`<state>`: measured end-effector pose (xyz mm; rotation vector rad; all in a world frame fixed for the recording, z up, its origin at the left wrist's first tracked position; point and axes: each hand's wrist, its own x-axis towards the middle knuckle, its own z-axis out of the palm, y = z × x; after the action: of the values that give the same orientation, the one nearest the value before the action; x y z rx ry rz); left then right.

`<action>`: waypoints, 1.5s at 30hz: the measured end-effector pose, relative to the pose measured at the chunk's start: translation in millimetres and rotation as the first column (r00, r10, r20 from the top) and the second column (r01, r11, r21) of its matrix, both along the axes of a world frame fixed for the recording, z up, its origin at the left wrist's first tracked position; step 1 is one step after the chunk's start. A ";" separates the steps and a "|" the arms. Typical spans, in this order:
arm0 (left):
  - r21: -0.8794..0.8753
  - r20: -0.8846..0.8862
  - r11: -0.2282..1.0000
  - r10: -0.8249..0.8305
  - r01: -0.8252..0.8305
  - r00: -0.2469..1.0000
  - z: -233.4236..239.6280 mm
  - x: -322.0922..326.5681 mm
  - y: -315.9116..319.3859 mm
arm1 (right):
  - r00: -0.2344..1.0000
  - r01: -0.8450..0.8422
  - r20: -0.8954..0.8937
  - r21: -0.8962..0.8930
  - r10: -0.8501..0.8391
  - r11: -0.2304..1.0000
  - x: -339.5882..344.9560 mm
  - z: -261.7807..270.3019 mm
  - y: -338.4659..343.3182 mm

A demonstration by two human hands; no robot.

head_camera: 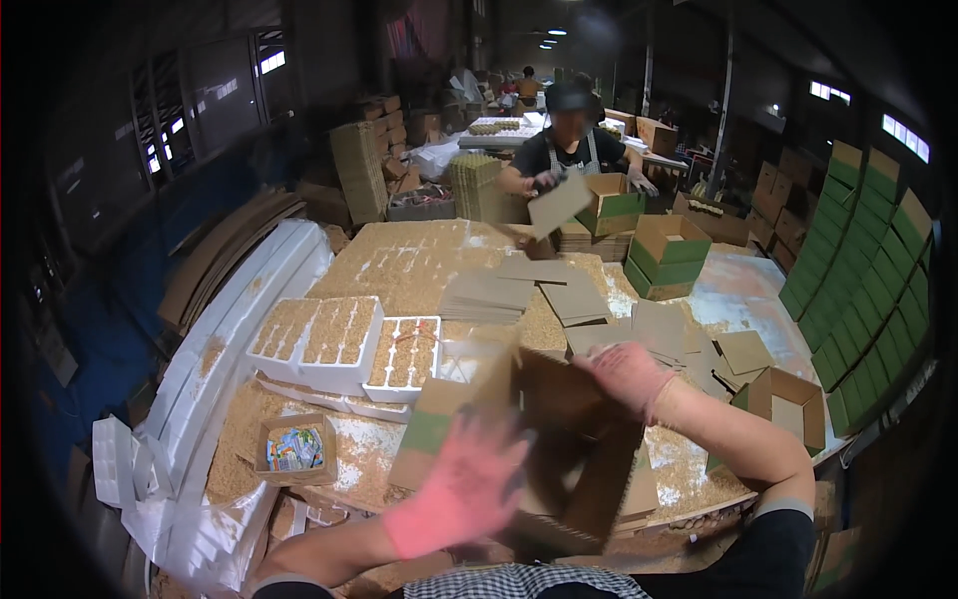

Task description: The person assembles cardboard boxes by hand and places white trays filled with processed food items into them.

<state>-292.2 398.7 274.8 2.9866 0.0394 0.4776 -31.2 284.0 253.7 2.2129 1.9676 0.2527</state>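
An open cardboard box [591, 479], tilted and blurred by motion, is before me at the near edge of the table. My right hand [629, 378], in a pink glove, grips its upper rim. At the box's left side is my left hand [471, 475], also gloved in pink, with its fingers spread; whether it touches the box cannot be told. Flat green-and-brown cardboard [430, 419] lies behind my left hand. Beyond the box, loose cardboard sheets [576, 299] are scattered over the sawdust-like material on the table.
White foam trays [318, 337] filled with the grainy material and a small box of colourful packets [297, 449] stand left. An open box [797, 404] is at the right, near stacked green boxes [861, 299]. Across the table, a co-worker [572, 150] holds a cardboard sheet [560, 206].
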 end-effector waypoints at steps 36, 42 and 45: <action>-0.775 -0.431 0.395 0.240 -0.493 0.870 -172.6 -71.0 133.6 | 0.702 -0.435 -0.606 0.052 0.374 0.899 -72.9 -48.0 -18.3; -0.738 -0.019 0.642 0.286 -0.207 0.958 -231.5 -32.0 156.9 | 0.715 -0.317 -0.584 0.221 0.385 0.923 -70.3 -31.4 67.2; -0.846 -0.335 0.406 0.099 -0.345 0.937 -151.1 6.1 138.3 | 0.826 0.002 -0.547 0.247 0.137 0.969 14.7 -93.3 113.2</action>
<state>-286.1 537.0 123.8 1.9059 0.5520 0.0406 -16.5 397.2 160.4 2.5947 2.4196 -0.2015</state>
